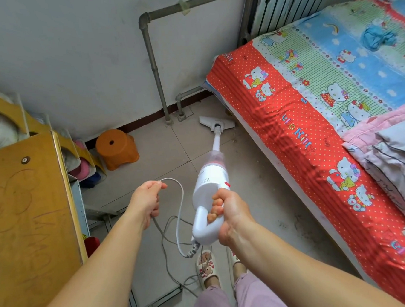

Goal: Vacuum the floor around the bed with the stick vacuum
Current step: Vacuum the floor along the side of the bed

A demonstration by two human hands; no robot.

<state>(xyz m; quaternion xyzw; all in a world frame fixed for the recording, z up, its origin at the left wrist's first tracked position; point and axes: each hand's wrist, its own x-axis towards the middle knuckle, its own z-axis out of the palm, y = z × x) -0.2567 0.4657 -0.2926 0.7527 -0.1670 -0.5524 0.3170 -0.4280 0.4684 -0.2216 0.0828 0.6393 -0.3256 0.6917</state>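
right grip [227, 214] wrapped round the vacuum [207, 189] handle, left grip [147, 196] pinching the cord [180, 217] aside, probably so it stays clear of the head

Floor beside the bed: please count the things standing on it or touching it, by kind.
Stick vacuum, its head on the floor: 1
Orange stool: 1
Power cord, partly lying on the floor: 1
Slippers, left and right: 2
Total: 5

Both forearms are bare with no sleeves, loose pale lilac fabric trousers [243, 299] fill the lower centre, and cream open-toed slippers with bear motifs [206, 269] cover the feet.
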